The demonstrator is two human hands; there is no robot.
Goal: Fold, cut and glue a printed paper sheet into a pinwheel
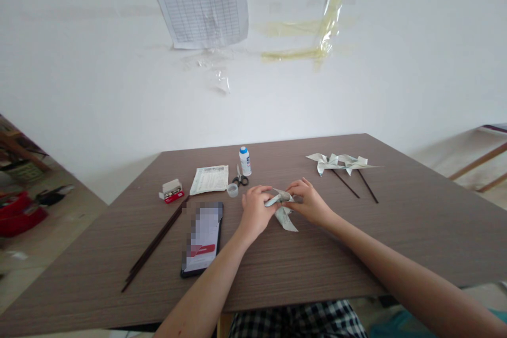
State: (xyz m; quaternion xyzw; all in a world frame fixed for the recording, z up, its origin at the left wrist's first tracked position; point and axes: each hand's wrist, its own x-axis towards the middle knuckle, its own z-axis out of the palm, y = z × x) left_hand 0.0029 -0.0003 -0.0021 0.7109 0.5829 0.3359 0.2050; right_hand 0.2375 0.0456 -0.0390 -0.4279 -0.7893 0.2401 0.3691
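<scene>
A paper pinwheel (285,217) of printed paper is between my two hands, just above or on the brown table (317,269); which one I cannot tell. My left hand (256,208) grips its left side, fingers bent around the folded blades. From the right, my right hand (311,202) pinches the folds near the centre. One blade points down toward me, and the fingers partly hide the middle. Behind my left hand lie a small clear cup (232,190), black-handled scissors (240,179) and an upright white glue bottle (245,161) with a blue cap.
Two finished pinwheels on dark sticks (348,163) lie at the back right. To the left are a stack of printed paper (209,179), a small red-and-white box (172,191), several dark sticks (156,243) and a phone (203,240). A white wall (277,111) borders the table's far edge.
</scene>
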